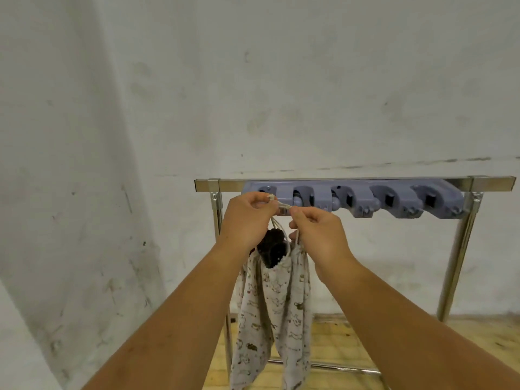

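Note:
A white drawstring bag (274,313) printed with small animals hangs below my hands, and something dark (271,246) shows in its open mouth. Its pale cord (281,205) runs up to the left end of a grey-blue holder rack (363,199). My left hand (247,220) pinches the cord's knotted end near the rack's leftmost slot. My right hand (318,235) pinches the same cord just to the right, fingers curled. The spot where the cord meets the rack is hidden behind my fingers.
The holder rack is fixed to a chrome bar (351,183) of a metal stand with legs at left (218,220) and right (458,257). A stained white wall (253,94) stands close behind. A wooden floor (351,350) lies below.

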Motion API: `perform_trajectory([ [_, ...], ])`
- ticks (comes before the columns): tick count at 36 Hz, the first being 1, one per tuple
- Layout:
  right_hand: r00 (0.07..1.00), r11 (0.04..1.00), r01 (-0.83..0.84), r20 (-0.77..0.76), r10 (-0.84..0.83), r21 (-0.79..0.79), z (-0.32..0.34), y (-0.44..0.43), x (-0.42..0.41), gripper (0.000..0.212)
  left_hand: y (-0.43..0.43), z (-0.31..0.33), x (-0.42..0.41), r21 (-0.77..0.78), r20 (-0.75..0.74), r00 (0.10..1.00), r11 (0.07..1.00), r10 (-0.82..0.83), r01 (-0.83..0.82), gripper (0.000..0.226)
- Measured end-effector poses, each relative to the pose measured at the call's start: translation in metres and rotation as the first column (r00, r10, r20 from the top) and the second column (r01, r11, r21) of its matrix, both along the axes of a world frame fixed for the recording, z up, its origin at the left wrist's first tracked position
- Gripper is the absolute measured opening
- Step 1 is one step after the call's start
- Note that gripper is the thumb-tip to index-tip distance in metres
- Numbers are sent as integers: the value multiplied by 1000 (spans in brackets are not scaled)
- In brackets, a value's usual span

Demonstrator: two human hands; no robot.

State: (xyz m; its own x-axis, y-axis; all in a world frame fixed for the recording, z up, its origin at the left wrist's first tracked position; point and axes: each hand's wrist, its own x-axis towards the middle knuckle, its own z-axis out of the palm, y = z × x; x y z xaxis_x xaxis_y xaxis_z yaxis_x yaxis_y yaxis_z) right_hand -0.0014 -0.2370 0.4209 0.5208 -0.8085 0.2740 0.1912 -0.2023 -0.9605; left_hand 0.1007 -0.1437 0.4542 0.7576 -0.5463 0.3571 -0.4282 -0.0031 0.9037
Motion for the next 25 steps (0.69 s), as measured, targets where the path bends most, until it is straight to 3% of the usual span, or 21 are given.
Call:
perform_trajectory([
  [8, 999, 995, 44, 21, -46, 91, -15, -7, 22, 22, -19, -21, 7, 5, 153, 983, 994, 103, -105, 12],
  [15, 994, 999, -27, 103, 22, 47, 6, -11, 31, 26, -22, -8, 11, -224, 36, 997, 973, 67, -58, 12],
  [22, 999, 999, 39, 10, -39, 6, -24, -13, 34, 20, -23, -36, 12, -15, 315, 942, 993, 118, -119, 5],
  [25, 1000, 1000, 15, -21, -15, -19, -48, -11, 34, 13, -19, -58, 9, 29, 280, 956, 994, 90, -102, 6],
])
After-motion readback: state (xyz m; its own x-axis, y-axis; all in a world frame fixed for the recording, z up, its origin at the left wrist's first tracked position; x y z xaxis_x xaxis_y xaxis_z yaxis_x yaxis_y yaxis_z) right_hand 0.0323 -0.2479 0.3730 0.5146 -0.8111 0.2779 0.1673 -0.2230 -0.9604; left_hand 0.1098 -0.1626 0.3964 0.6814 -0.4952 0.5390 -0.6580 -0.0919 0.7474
